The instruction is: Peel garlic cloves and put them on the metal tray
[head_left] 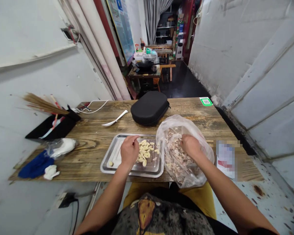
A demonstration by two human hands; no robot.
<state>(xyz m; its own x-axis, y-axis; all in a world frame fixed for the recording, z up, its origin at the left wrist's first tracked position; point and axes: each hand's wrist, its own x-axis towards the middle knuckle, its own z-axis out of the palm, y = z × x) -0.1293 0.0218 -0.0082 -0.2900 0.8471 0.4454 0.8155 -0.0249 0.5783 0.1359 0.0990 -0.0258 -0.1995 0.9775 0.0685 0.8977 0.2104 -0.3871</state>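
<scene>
My left hand (129, 151) hovers over a metal tray (106, 155), its fingers curled together. Whatever they hold, if anything, does not show. Peeled garlic cloves (144, 151) lie in a loose pile just right of that hand, and a lone clove (111, 163) sits near the tray's left side. Against the tray's right edge stands an open clear plastic bag (203, 169) full of dry garlic skins (175, 156). My right hand (189, 145) reaches into this bag with bent fingers, the tips hidden among the skins.
Behind the tray are a black zipped case (149, 107) and a white plastic spoon (115, 118). At left lie a black box (55, 125) holding a brush, a blue cloth (36, 164) and a wrapped white item (61, 147). A blurred packet (225, 160) lies right of the bag.
</scene>
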